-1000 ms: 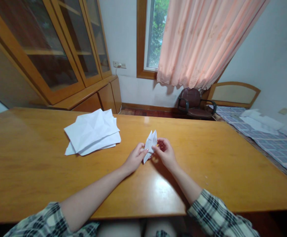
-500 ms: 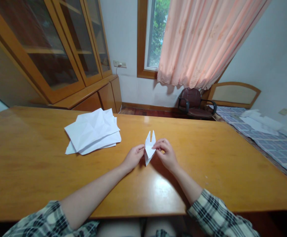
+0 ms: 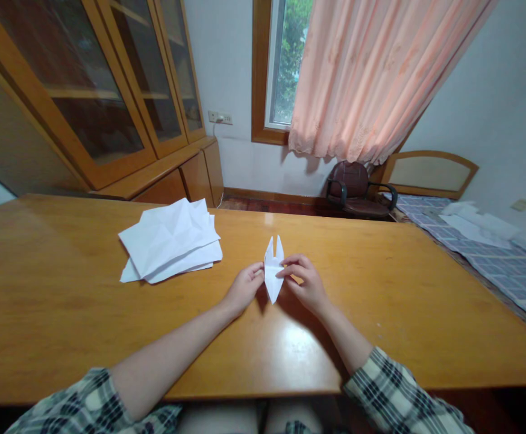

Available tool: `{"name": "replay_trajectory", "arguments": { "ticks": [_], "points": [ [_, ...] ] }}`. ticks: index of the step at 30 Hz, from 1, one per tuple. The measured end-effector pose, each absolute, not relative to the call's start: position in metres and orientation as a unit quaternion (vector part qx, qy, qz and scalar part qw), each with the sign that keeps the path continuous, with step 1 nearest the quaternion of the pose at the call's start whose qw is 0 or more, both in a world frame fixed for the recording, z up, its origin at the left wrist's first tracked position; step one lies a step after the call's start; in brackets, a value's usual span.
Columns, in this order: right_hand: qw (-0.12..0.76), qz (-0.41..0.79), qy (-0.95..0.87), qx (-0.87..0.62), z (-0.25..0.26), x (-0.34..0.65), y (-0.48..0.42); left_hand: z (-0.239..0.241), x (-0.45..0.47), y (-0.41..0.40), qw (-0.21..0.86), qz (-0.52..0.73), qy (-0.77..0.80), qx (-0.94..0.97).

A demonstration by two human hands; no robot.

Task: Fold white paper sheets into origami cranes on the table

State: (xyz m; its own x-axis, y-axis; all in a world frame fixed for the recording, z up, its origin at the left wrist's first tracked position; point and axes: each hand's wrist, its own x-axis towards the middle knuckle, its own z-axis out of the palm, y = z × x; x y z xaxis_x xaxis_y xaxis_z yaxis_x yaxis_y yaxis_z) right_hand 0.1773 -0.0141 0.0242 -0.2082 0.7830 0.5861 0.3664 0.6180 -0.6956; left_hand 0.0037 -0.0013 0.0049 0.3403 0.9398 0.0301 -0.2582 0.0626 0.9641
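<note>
A small folded white paper piece, narrow with two pointed tips at the far end and one point toward me, lies flat on the wooden table. My left hand pinches its left edge with the fingertips. My right hand pinches its right edge, thumb and fingers pressed together on the paper. Both forearms reach in from plaid sleeves at the bottom of the view.
A loose stack of creased white sheets lies on the table to the left. Beyond the table stand a glass-door wooden cabinet, a dark armchair under a pink curtain, and a bed at right.
The folded paper was tilted and lifted between my hands; now it lies straight and flat on the table, with both hands still holding its sides.
</note>
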Motion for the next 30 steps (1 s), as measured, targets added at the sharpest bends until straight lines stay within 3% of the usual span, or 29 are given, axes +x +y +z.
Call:
{"name": "replay_trajectory", "arguments": {
  "ticks": [17, 24, 30],
  "points": [
    [0.462, 0.173, -0.792, -0.36, 0.02, 0.181, -0.011, 0.013, -0.001, -0.004, 0.745, 0.457, 0.306, 0.378],
    [0.467, 0.19, -0.789, -0.352, 0.021, 0.178, -0.015, 0.0, 0.0, 0.003, 0.686, 0.449, 0.35, 0.454],
    [0.523, 0.309, -0.665, -0.435, 0.023, 0.174, -0.016, 0.0, -0.003, 0.006, 0.561, 0.478, 0.37, 0.566]
  ]
}}
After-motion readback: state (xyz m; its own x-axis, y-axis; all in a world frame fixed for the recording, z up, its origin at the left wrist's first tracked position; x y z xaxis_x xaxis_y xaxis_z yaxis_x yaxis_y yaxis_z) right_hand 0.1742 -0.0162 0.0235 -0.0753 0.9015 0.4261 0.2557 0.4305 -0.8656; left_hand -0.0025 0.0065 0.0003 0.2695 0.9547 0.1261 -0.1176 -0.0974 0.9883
